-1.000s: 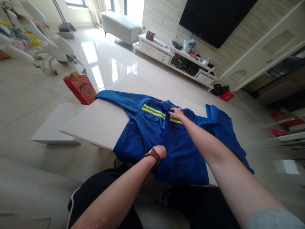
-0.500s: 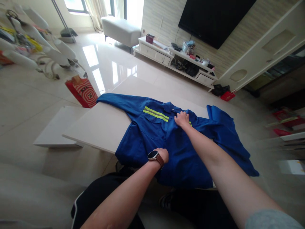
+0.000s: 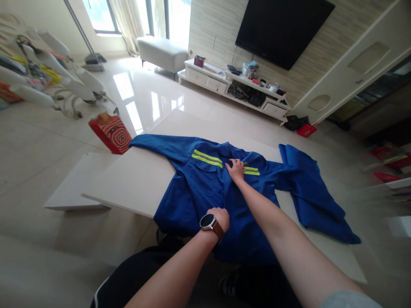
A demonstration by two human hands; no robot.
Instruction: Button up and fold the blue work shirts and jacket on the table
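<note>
While the near cloth is being steadied, left hand (image 3: pixel 220 219): laid low on the jacket front, below and nearer than the right fingers; its grip is hidden, so whether cloth is pinched cannot be told.
Watch (image 3: pixel 207 221): strapped on the left wrist, just behind those fingers.
Blue jacket (image 3: pixel 205 184): spread front up beneath both sets of fingers; hem draped at the near table edge, one sleeve extended to the left, the other bent at the right.
Right hand (image 3: pixel 236 170): fingers spread, set on the upper front between the reflective stripes (image 3: pixel 207 158).
Step, as judged: front opening being aligned and smoothed; light, flat fingertip pressure called for next, with the lower front held steady.
Collar (image 3: pixel 225 149): just beyond the right fingers.
White table (image 3: pixel 128 179): beneath the jacket, exposed left of the fingers.
Paper bag (image 3: pixel 112 133): farther left, past the table.
TV cabinet (image 3: pixel 208 80): well beyond the fingers.
</note>
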